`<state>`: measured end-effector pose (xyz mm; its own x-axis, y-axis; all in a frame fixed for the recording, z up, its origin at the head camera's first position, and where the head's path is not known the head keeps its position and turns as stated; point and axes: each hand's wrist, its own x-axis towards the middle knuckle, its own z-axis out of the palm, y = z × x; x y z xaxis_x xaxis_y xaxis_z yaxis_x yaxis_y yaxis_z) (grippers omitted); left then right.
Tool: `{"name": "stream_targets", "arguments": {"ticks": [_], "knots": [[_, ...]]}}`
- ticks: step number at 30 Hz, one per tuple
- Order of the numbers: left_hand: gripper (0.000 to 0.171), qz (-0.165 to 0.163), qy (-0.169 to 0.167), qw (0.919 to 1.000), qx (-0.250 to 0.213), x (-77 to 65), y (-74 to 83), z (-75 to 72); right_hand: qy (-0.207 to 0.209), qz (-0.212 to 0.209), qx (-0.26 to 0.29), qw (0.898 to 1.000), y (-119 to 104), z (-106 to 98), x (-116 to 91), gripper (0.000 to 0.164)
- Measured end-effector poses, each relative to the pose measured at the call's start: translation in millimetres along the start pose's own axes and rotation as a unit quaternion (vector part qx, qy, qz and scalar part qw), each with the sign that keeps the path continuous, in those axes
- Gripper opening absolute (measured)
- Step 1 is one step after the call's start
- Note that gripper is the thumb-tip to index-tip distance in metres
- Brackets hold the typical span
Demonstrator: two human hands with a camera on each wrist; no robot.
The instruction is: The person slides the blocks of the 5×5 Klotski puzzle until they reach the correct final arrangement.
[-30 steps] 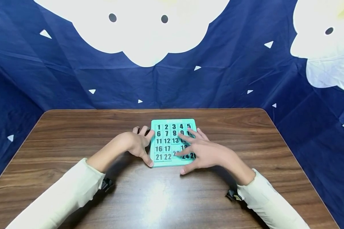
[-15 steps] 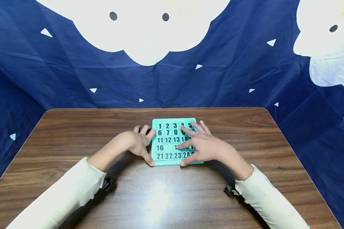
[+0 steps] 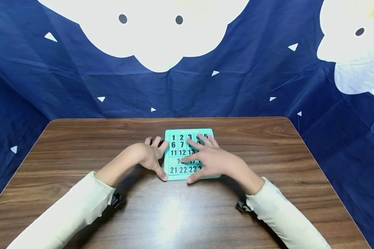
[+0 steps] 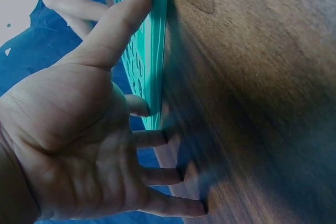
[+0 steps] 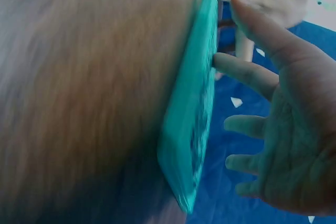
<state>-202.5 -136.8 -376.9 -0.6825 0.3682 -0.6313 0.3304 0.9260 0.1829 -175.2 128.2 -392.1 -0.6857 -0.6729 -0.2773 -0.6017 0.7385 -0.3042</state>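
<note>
A turquoise sliding number puzzle (image 3: 182, 152) lies flat on the table, its black-numbered tiles in rows. My left hand (image 3: 150, 159) is at its left side with fingers spread. The left thumb (image 4: 131, 11) lies against the near left corner and the index finger against the left edge; the other fingertips rest on the wood. My right hand (image 3: 216, 159) spreads over the right part, covering several tiles. Its index fingertip touches the 16 tile (image 3: 178, 161) in the fourth row, with a gap left of that tile. In the right wrist view, the other fingers stay raised off the puzzle (image 5: 181, 145).
The brown wood-grain table (image 3: 96, 145) extends around the puzzle, with a bright glare patch in front. A dark blue cloth (image 3: 81, 83) with white cloud shapes hangs behind and at the sides. Dark wrist cameras sit under both sleeves.
My right hand has shifted left across the puzzle. The gap in the fourth row has gone from third column to first, as the 17 and 16 tiles slid right. The left hand stays put.
</note>
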Motion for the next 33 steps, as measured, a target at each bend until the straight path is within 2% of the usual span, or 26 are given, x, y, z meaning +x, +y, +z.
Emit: {"name": "stream_targets", "arguments": {"ticks": [6, 9, 17, 20, 27, 33], "knots": [[0.103, -0.001, 0.003, 1.0000, -0.002, 1.9, -0.4, 0.8, 0.022, -0.013, 0.030, 0.999, 14, -2, -18, 0.073], [0.103, -0.001, 0.001, 1.0000, 0.000, 3.5, -0.2, 0.4, 0.029, -0.018, 0.040, 0.999, 18, 2, -21, 0.075], [0.111, -0.001, -0.011, 0.9999, 0.006, 2.6, -0.1, -0.9, -0.018, -0.030, 0.041, 0.999, -1, 10, 4, 0.085], [0.111, -0.003, -0.013, 0.9999, 0.004, 2.1, -0.5, 0.4, -0.018, -0.040, 0.037, 0.998, -4, 8, 6, 0.088], [0.111, 0.004, -0.003, 1.0000, -0.002, 2.2, 1.7, 2.2, 0.009, 0.008, 0.034, 0.999, 21, 1, -22, 0.082], [0.106, -0.001, -0.007, 1.0000, -0.001, 1.7, 3.6, 0.7, -0.009, -0.015, 0.039, 0.999, 21, 10, -17, 0.095]]}}
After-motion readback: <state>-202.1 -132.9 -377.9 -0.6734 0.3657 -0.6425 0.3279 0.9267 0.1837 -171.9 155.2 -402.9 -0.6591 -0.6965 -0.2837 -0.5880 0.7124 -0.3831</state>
